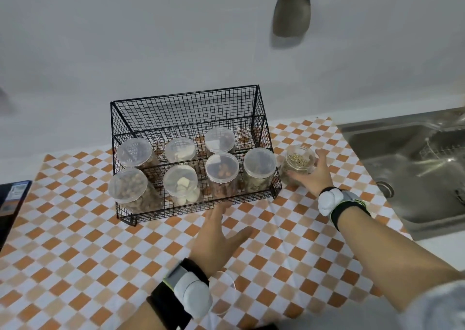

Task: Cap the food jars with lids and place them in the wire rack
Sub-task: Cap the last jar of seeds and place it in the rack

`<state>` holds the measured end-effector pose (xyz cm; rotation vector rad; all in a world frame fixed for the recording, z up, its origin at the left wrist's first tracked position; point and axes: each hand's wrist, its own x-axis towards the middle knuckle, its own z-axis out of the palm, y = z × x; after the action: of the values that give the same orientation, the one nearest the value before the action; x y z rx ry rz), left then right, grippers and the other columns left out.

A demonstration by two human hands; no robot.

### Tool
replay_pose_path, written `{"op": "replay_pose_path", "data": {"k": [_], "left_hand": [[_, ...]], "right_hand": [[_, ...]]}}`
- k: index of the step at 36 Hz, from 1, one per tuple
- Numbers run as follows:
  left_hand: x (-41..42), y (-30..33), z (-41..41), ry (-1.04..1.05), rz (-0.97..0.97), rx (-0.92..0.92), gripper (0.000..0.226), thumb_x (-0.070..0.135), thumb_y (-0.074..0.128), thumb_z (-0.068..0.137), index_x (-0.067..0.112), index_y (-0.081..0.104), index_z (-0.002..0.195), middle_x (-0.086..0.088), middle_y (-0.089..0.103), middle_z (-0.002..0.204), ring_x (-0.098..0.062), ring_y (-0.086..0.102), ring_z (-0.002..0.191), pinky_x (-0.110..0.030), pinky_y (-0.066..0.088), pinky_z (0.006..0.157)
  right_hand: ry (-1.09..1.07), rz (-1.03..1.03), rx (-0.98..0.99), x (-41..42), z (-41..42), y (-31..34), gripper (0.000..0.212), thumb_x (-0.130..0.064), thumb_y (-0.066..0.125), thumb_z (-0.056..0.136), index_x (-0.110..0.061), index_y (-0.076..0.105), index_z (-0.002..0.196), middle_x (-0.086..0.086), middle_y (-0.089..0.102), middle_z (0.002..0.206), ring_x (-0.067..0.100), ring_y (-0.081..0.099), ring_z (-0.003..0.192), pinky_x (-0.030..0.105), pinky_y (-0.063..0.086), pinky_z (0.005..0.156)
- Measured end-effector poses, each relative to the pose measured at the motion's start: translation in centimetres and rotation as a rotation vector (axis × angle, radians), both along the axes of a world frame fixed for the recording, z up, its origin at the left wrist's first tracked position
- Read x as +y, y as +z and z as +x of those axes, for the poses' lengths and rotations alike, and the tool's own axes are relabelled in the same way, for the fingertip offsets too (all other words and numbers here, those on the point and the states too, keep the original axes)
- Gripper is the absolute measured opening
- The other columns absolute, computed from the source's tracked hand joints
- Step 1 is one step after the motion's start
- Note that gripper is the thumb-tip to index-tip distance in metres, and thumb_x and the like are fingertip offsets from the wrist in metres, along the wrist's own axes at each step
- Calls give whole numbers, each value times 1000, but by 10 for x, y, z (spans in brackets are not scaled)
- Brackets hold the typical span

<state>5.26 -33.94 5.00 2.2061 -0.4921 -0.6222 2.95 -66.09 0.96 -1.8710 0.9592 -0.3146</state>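
A: Where is the last jar found, relative to the wire rack (191, 151)?

B: The uncapped jar (298, 162) is seen just beside the right end of the wire rack, standing upright on the checkered mat (75, 241). Small greenish grains are seen inside, and no lid is on it. Seven capped jars are counted in the rack: three at the back, four at the front.

A: How are the hands held?

B: The right hand (313, 176) is placed against the jar on the side away from the rack, with the fingers spread and only loosely curved. Whether the jar is already gripped cannot be told; the hand looks released. The left hand (216, 239) is held flat and relaxed in front of the rack, nothing is grasped by it.

A: And the lid?

B: A clear round lid (224, 283) seems to lie on the mat near the left wrist, well in front of the rack, but it is blurred.

A: How should the step be done well?

B: It is judged that the jar should be steadied low on its wall, kept upright so no grains are spilled, and the lid pressed evenly all around before the jar is carried to the free place at the back right of the rack
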Motion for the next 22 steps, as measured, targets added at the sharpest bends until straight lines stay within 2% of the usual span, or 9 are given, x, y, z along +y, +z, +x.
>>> {"op": "replay_pose_path", "data": {"k": [3, 8, 15, 19, 22], "left_hand": [[-1, -3, -2, 10, 11, -7, 76, 57, 73, 81, 31, 38, 143, 12, 45, 140, -8, 48, 124, -30, 46, 103], [0, -4, -6, 18, 12, -24, 73, 56, 72, 83, 32, 39, 143, 20, 40, 129, -1, 45, 116, -21, 41, 94], [6, -10, -8, 15, 8, -16, 70, 53, 72, 86, 31, 38, 143, 21, 39, 128, -2, 43, 117, -22, 40, 97], [9, -11, -10, 17, 5, -13, 68, 52, 71, 87, 29, 38, 143, 21, 38, 127, -3, 43, 119, -25, 42, 100], [12, -13, -10, -2, 12, -35, 60, 46, 67, 92, 26, 40, 141, 19, 40, 127, -5, 45, 119, -23, 43, 97]], "right_hand": [[3, 24, -17, -1, -1, -5, 110, -28, 96, 68, -14, 30, 154, 6, 53, 147, 17, 52, 126, 27, 39, 101], [11, 50, -45, -7, 1, -12, 109, -29, 97, 66, -16, 34, 153, 6, 53, 147, 20, 52, 130, 28, 42, 103], [22, 52, -46, -11, 2, -18, 105, -31, 99, 62, -20, 41, 149, 3, 59, 142, 23, 57, 128, 42, 47, 111], [25, 53, -52, -12, 3, -18, 101, -28, 98, 64, -18, 42, 148, 3, 59, 141, 20, 57, 126, 32, 46, 105], [26, 31, -46, -12, 2, -18, 101, -28, 98, 63, -18, 43, 147, 4, 60, 140, 22, 58, 126, 33, 47, 104]]}}
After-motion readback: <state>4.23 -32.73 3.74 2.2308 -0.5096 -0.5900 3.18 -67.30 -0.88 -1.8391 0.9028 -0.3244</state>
